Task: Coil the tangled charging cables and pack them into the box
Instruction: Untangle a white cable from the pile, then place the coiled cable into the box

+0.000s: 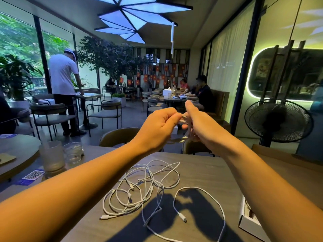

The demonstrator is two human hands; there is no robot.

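Head view only.
- Both hands are raised beyond the table's (201, 172) far edge and meet mid-frame.
- Left hand (157, 126): fingers curled, pinching a white cable (185, 136).
- Right hand (201, 123), at its 3 o'clock: thumb up, fingers closed with the cable apparently looped round them.
- The tangle (145, 186) lies flat at 6 o'clock from the hands, its long axis running 11 to 5, about equally near both.
- The box (248, 219) sits at 4 o'clock, part-hidden by the right forearm. I judge the right hand nearer to it.
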